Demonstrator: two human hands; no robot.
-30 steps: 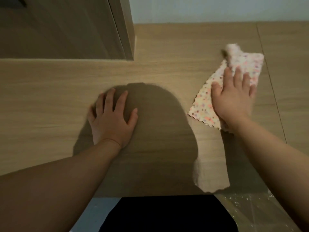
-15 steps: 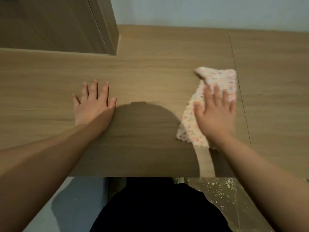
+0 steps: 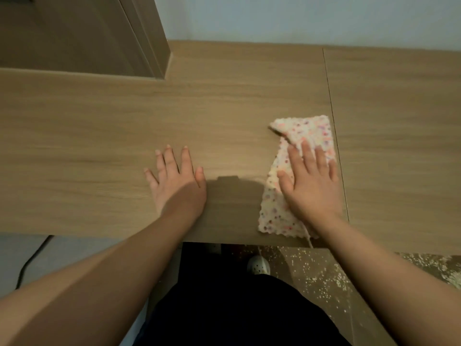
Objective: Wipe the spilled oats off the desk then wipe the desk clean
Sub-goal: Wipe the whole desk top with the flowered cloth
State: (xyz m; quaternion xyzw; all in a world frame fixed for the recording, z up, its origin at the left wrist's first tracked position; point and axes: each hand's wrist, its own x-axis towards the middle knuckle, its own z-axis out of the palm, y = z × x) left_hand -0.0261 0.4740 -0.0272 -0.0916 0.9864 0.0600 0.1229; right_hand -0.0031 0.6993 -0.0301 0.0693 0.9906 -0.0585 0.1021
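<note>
At far left we note a thin black cable [image 3: 30, 260] lying on the grey floor [image 3: 74, 250] below the table edge. The light wood-grain table [image 3: 87, 146] spans the view. We locate the left hand [image 3: 175, 183] near the table's middle, palm down on bare wood. Its fingers [image 3: 185, 158] are straight and spread wide, and they hold nothing. To its right, and apart from it, lies the white cloth with pink and purple dots [image 3: 308, 132]. The cloth is folded over at its far end and sits just left of a seam [image 3: 335, 146] in the table top, with its near edge at the table's front edge. The right hand [image 3: 310, 188] presses flat on this cloth, fingers [image 3: 306, 152] straight and slightly spread. At lower right we see pale scattered oats [image 3: 321, 278] on the surface beneath the table's front edge.
</note>
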